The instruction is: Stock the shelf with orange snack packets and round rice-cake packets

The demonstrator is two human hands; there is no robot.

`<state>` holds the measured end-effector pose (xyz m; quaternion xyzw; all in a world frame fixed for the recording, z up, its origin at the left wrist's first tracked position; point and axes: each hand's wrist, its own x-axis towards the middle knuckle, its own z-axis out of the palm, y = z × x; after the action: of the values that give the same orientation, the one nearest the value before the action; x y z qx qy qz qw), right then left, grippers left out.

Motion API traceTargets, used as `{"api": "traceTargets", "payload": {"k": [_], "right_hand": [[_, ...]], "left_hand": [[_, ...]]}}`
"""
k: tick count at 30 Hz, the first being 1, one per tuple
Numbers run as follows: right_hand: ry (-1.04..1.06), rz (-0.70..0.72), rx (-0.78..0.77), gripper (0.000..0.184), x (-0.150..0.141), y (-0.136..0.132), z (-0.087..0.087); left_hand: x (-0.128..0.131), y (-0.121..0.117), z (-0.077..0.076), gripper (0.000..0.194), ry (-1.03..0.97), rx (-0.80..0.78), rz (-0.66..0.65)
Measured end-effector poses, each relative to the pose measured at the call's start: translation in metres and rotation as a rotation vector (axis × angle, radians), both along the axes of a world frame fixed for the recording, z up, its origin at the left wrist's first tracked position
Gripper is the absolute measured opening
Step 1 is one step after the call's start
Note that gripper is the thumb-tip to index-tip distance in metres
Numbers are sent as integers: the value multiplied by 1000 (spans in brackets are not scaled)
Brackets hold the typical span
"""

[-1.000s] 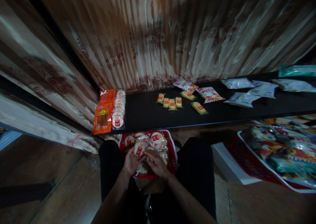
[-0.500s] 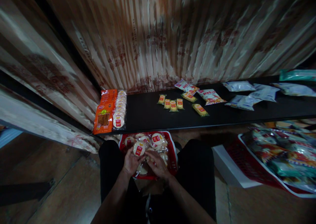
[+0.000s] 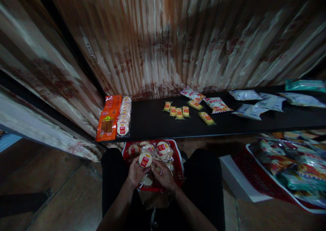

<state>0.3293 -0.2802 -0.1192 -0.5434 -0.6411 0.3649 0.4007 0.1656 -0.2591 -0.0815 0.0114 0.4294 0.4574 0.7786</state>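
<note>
Between my knees is a red basket (image 3: 178, 156) with a white rim, holding several clear-wrapped round white crackers. Above it, my left hand (image 3: 136, 172) is closed on a packet of round crackers (image 3: 145, 159) with a red label. My right hand (image 3: 164, 175) is at the packet's right edge, its fingers bent around the wrapper. On the black shelf (image 3: 147, 122) ahead, a row of the same cracker packets (image 3: 123, 126) stands at the left end, beside orange snack bags (image 3: 107, 124).
Small yellow cake packets (image 3: 179, 113) lie mid-shelf, with red-and-white snack bags (image 3: 218, 104) and white-blue bags (image 3: 248, 111) further right. A second basket (image 3: 267, 176), full of packaged snacks, and a white box (image 3: 241, 181) are at my right. Curtains (image 3: 158, 54) hang behind the shelf.
The cracker packet has shifted slightly right and my right hand's fingers have come closer against its edge. The whole view has tilted slightly, so the shelf appears a little lower.
</note>
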Motion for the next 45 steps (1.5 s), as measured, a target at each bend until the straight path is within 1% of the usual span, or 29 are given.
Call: {"api": "traceTargets", "payload": {"k": [5, 12, 18, 22, 27, 31, 35, 40, 45], "right_hand": [[7, -24, -17, 29, 0, -1, 1], [-45, -133, 25, 22, -1, -2, 10], [-61, -167, 12, 23, -9, -4, 19], [-54, -183, -2, 24, -13, -5, 21], [-3, -247, -76, 30, -15, -5, 23], [86, -234, -142, 34, -17, -3, 29], [120, -232, -211, 37, -20, 0, 37], [135, -246, -170, 35, -21, 4, 44], [120, -228, -124, 33, -16, 8, 46]], "left_hand": [[2, -1, 0, 23, -7, 22, -20], [3, -2, -4, 18, -2, 61, -29], [2, -1, 3, 20, -58, 81, 23], [1, -1, 6, 22, -106, 86, 10], [0, 0, 4, 22, -109, 80, -8], [0, 2, 1, 22, -92, 83, 4], [1, 4, -4, 22, -58, 89, 5], [-1, 5, -5, 18, -50, 69, 30], [-3, 3, -2, 18, -66, 106, 27]]}}
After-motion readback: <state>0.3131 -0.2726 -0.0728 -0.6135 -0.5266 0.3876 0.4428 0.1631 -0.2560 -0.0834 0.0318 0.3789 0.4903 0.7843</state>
